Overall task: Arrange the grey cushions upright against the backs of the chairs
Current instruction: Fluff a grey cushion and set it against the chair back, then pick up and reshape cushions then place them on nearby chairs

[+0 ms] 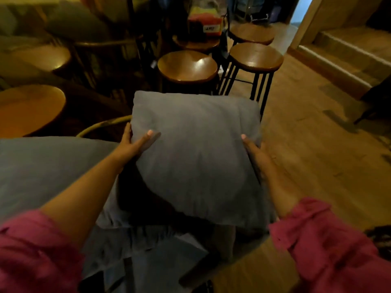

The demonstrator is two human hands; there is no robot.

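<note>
I see square grey cushion (pixel 196 153), soft matte fabric, faintly creased, held centre frame. Left hand (pixel 135 142) clamps its left edge, thumb lying on top; right hand (pixel 257 157) clamps right edge, thumb likewise on top. Pink sleeves (pixel 330 246) pushed up. Second grey cushion (pixel 42 172) lies at left. Beyond: round glossy wooden stools (pixel 187 66) on thin black metal legs. Small white label (pixel 209 28) further back, writing unreadable. Wood plank floor (pixel 306 144).

Round wooden stools (pixel 187 66) on black legs, wooden floor (pixel 306 144), steps (pixel 338 58)
</note>
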